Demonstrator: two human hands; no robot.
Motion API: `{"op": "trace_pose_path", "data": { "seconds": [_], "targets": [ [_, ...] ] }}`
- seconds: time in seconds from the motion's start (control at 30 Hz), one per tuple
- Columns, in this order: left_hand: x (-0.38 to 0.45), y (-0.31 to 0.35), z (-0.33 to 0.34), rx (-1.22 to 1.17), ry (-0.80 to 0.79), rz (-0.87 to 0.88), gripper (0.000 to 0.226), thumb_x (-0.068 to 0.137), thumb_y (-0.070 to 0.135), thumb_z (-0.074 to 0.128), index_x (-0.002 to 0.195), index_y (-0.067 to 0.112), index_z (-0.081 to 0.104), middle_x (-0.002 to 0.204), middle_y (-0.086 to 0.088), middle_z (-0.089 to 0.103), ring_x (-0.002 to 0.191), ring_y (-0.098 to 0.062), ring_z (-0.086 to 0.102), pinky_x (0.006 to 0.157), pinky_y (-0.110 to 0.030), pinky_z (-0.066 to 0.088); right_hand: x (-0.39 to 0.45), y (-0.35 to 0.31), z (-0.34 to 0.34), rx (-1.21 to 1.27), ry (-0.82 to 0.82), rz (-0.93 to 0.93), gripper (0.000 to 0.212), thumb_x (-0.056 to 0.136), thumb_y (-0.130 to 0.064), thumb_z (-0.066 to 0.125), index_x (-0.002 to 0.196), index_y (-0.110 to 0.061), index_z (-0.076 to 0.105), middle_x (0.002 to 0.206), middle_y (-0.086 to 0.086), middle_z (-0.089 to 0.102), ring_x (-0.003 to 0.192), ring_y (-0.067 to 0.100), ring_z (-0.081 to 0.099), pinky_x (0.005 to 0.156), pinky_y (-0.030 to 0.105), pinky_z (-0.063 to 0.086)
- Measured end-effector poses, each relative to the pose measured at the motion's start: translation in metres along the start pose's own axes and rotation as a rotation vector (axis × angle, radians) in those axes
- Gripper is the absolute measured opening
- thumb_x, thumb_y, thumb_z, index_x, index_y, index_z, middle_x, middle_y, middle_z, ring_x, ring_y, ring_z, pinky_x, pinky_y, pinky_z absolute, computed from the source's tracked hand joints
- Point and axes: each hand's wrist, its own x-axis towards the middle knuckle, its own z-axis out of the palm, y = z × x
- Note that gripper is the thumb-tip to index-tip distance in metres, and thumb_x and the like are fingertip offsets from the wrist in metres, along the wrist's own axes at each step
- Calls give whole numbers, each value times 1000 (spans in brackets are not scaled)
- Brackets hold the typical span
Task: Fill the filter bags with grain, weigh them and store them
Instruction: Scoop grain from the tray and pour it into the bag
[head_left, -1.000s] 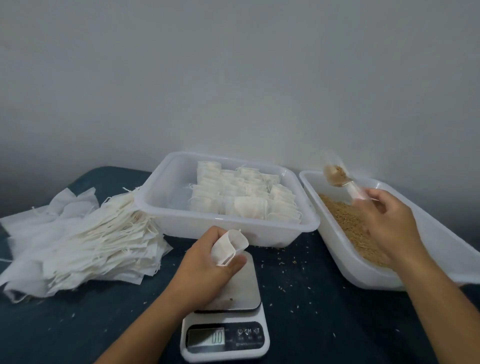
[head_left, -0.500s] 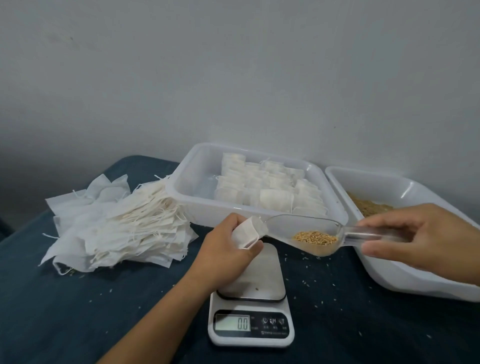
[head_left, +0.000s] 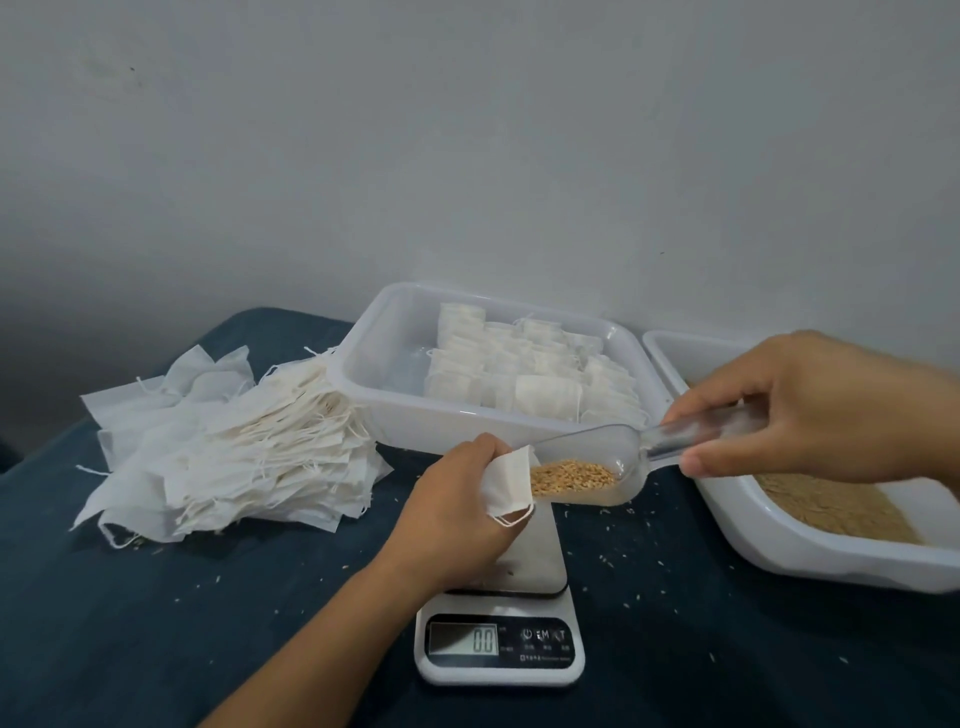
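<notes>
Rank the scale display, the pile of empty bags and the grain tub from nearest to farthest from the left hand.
From the left hand:
1. Scale display, just below it.
2. Pile of empty bags, to its left.
3. Grain tub, far right.

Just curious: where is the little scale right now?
The scale sits at bottom centre of the head view, on the dark cloth, below the filter bag in the left hand.

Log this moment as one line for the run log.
left hand holds bag | right hand holds scoop at bag mouth | scale reads zero
</notes>
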Motion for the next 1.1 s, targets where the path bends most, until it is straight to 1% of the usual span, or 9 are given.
{"op": "trace_pose_path", "data": {
  "seconds": [0.17, 0.33, 0.5, 0.63, 0.77, 0.87, 0.93, 1.0, 1.1],
  "targets": [
    [0, 2, 0, -27, -1, -17, 26, 87, 37, 76, 99, 34, 54, 97, 12, 65, 89, -3, 60, 69, -16, 49, 3, -15, -12, -63, 6, -48, 40, 57, -79, 70, 96, -76, 60, 85, -44, 64, 81, -18, 60, 63, 16, 42],
    [-1, 4, 1, -85, -7, -51, 24, 86, 37, 76, 95, 35, 53, 90, 14, 64, 84, 5, 58, 64, -9, 43, 4, -30, -20, -176, 27, -51, 26, 63, -70, 73, 88, -62, 72, 76, -48, 59, 74, -21, 58, 51, 12, 38],
    [-1, 4, -1, -123, -6, -76, 24, 85, 38, 75, 89, 38, 52, 82, 19, 62, 77, 6, 56, 63, -9, 41, -3, -41, -21, -413, 124, -54, 50, 61, -84, 53, 108, -71, 58, 82, -35, 64, 74, -6, 59, 59, 22, 40],
    [1, 5, -2, -125, -6, -122, 22, 86, 35, 74, 91, 36, 52, 83, 14, 61, 74, 7, 54, 61, -10, 39, -11, -39, -15, -530, 212, -29, 53, 63, -88, 33, 112, -74, 46, 82, -34, 61, 78, -2, 55, 63, 28, 45],
    [1, 5, -3, -184, -5, -178, 21, 86, 32, 75, 95, 34, 56, 83, 14, 59, 68, 5, 53, 57, -10, 39, -24, -18, -13, -301, 247, 53, 44, 62, -96, 47, 100, -78, 57, 84, -42, 63, 69, -4, 62, 59, 30, 53],
    [1, 8, -7, -323, -8, -212, 20, 84, 33, 77, 96, 29, 61, 80, 13, 59, 63, 3, 50, 57, -9, 39, -35, 15, -9, -68, 281, 133, 52, 60, -100, 52, 95, -65, 68, 74, -28, 70, 60, 0, 65, 59, 36, 59],
    [1, 12, -9, -479, -41, -249, 26, 80, 38, 76, 101, 28, 67, 83, 5, 63, 70, -2, 54, 62, -17, 43, -39, 33, 2, 99, 323, 202, 59, 61, -99, 54, 93, -53, 73, 65, -15, 69, 51, 7, 62, 57, 41, 58],
    [0, 16, -10, -642, -93, -300, 35, 75, 39, 73, 109, 29, 71, 86, 3, 67, 77, -6, 58, 64, -23, 45, -36, 40, 23, 286, 367, 238, 57, 66, -92, 64, 93, -43, 76, 58, -13, 63, 46, 6, 55, 51, 33, 50],
    [-1, 19, -13, -891, -187, -367, 39, 75, 32, 77, 113, 24, 75, 86, 7, 67, 79, -6, 61, 62, -22, 45, -12, 45, 65, 656, 380, 233, 47, 67, -60, 77, 98, -24, 76, 57, -21, 59, 45, -4, 51, 44, 14, 39]
  ]
}}
